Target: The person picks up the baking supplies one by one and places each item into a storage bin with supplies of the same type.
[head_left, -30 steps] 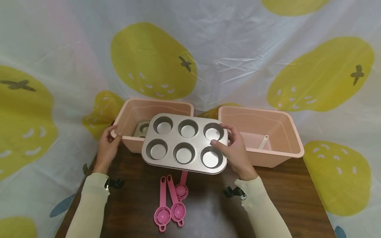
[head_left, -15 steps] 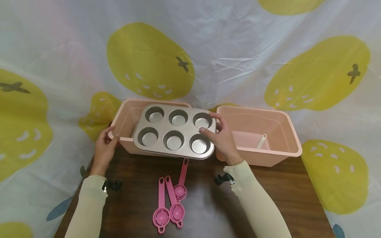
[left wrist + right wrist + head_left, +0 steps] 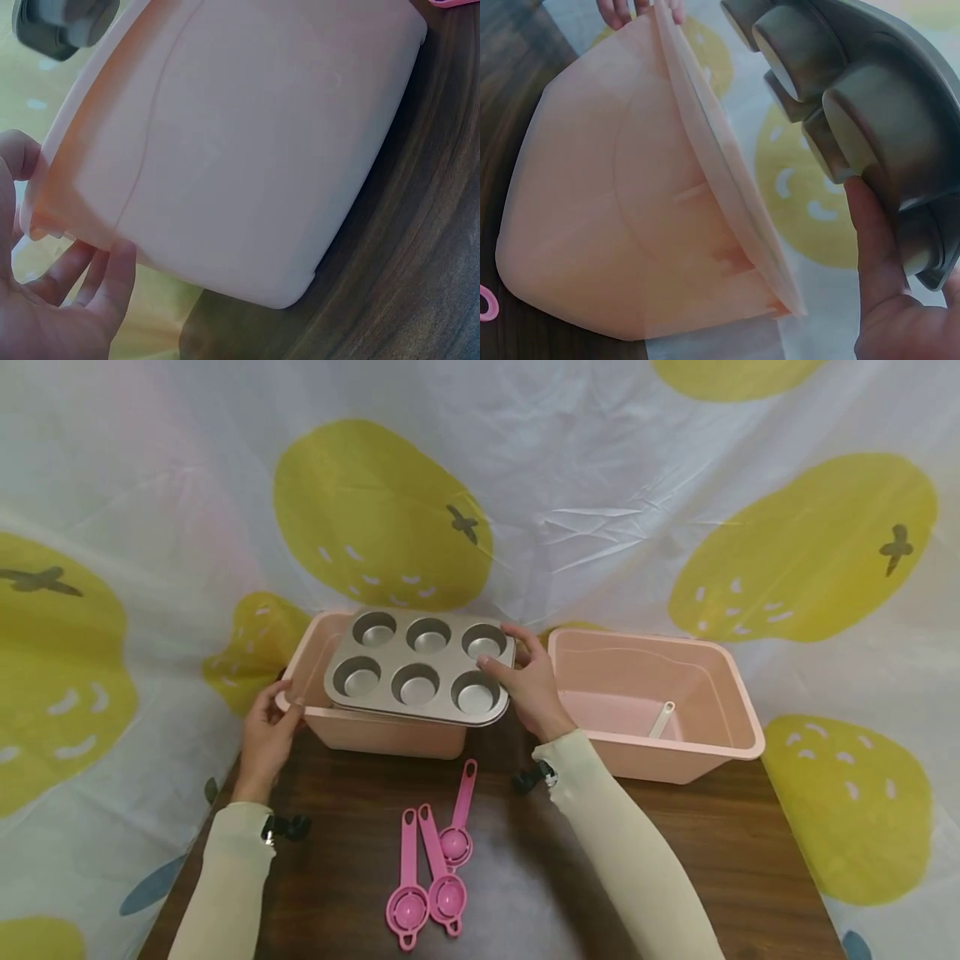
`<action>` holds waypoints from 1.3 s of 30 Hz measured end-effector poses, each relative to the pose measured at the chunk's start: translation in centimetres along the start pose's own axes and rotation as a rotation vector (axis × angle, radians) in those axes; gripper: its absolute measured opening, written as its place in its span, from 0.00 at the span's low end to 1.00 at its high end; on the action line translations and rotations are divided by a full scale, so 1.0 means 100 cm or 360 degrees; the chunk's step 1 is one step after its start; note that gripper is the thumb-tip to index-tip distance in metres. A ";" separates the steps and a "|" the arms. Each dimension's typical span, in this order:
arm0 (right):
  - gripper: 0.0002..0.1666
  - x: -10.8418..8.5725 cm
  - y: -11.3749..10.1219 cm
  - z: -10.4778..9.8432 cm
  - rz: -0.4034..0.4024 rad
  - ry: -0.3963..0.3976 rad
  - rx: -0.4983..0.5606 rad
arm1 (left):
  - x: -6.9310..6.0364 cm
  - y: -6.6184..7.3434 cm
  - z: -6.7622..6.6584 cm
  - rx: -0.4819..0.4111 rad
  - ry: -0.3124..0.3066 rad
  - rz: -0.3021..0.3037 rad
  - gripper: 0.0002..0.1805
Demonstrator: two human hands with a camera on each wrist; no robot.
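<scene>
My right hand [image 3: 536, 693] grips the right end of a grey metal muffin tin [image 3: 447, 662], thumb on the top face. The tin hangs tilted above the left pink bin [image 3: 382, 735], hiding most of its inside. In the right wrist view the undersides of the tin's cups [image 3: 900, 112] show above the bin's rim [image 3: 712, 142], apart from it. My left hand [image 3: 60, 300] holds the bin's left corner, thumb and fingers on either side of the rim. Three pink egg separators [image 3: 408, 906] lie on the table in front.
A second pink bin [image 3: 675, 760] stands to the right, with a slim cream-coloured handle [image 3: 662, 720] leaning inside it. Both bins stand on the dark wooden table [image 3: 720, 860] against a lemon-printed cloth [image 3: 570, 460].
My right hand has moved the muffin tin left and away from me, over the left bin. A smaller tin seen inside that bin is now hidden. My left hand keeps its hold.
</scene>
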State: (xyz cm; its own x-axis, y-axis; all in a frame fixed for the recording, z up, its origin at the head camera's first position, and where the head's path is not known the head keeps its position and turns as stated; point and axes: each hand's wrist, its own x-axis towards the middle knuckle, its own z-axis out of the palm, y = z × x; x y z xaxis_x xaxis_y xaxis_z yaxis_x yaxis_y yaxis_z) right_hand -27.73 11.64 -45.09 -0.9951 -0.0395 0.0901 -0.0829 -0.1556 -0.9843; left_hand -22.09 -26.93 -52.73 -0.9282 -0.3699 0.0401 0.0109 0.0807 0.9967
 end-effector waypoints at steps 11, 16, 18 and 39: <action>0.41 0.029 0.019 0.023 0.0001 0.0006 -0.0003 | 0.000 -0.004 -0.001 -0.0057 0.0022 0.0023 0.27; 0.40 0.036 0.027 0.035 -0.0015 0.0005 -0.0063 | -0.001 -0.004 -0.001 -0.0090 0.0034 0.0009 0.27; 0.39 0.037 0.029 0.041 -0.0026 0.0031 -0.0099 | -0.002 -0.003 -0.001 -0.0071 0.0039 0.0012 0.27; 0.37 0.037 0.033 0.078 0.0266 -0.0084 -0.0254 | -0.002 -0.009 0.004 0.0029 0.0031 0.0019 0.27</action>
State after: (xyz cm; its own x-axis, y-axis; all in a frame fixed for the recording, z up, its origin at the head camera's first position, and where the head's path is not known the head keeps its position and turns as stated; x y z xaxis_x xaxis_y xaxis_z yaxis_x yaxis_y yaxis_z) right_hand -31.27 3.32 -46.81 -0.9920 -0.1040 -0.0722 0.0710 0.0153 -0.9974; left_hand -22.02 -26.57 -53.70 -0.9206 -0.3869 0.0533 0.0148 0.1018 0.9947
